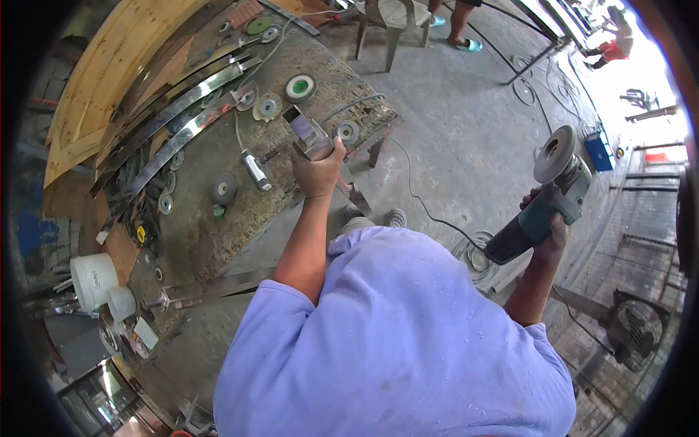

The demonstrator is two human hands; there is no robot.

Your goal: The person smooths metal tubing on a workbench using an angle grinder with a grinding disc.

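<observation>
My left hand [317, 171] is closed around a short, shiny rectangular metal tube [309, 135] at the edge of the workbench. The tube's open end faces up and away from me. Off to the right, clear of the bench, my right hand [557, 237] grips a dark teal angle grinder [540, 217] by its body. The grinder's round disc [556, 153] is at the top, tilted toward the left. Near my left hand lie a grinding disc [347, 132], a green-centred disc [300, 87] and a small silver power tool [255, 171].
The worn workbench [200, 247] carries several discs, long polished metal strips [191, 130] and a tape measure [145, 233]. A white bucket [93, 280] is at left. Cables [477, 251] trail over the floor. A plastic chair [393, 18], a fan [637, 328] and other people [619, 36] are around.
</observation>
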